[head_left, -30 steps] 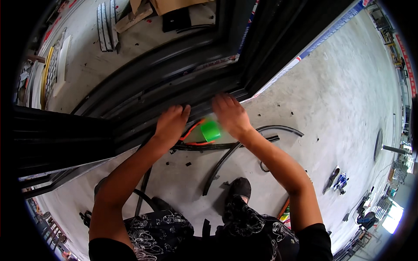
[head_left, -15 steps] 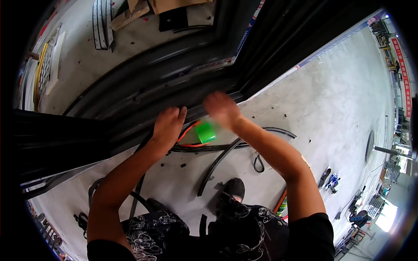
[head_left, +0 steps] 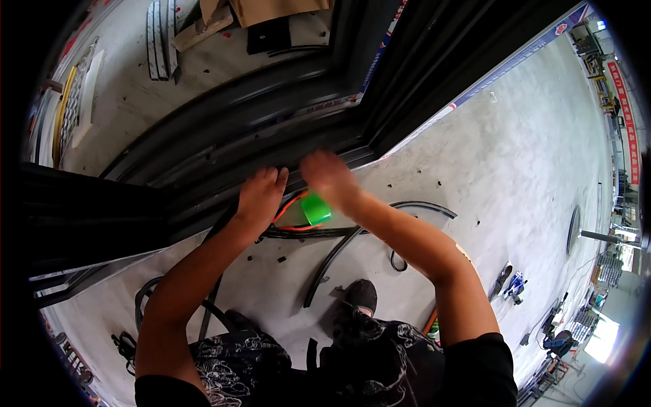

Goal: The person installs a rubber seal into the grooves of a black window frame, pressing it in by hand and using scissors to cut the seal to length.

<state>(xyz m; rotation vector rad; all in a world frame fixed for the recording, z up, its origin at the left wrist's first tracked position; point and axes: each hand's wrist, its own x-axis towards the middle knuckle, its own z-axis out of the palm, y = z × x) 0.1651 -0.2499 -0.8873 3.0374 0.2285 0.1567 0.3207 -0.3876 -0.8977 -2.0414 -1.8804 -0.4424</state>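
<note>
A large black window or door frame slants across in front of me. My left hand is closed at its near edge, fingers curled over and thumb up. A black rubber strip rises from the floor to that hand; the part within the fingers is hidden. To the right, along the same edge, my right hand is smeared by motion, so its fingers cannot be made out. Just below it shows a bright green cylinder, beside an orange cord or band.
More black strips lie curved on the concrete floor around my shoes. Metal profiles and cardboard lie beyond the frame. At right are a blue-and-white object and a post on a round base.
My right hand has shifted a little left along the frame edge, nearer to my left hand. The left hand keeps its place on the edge. The view has shifted slightly.
</note>
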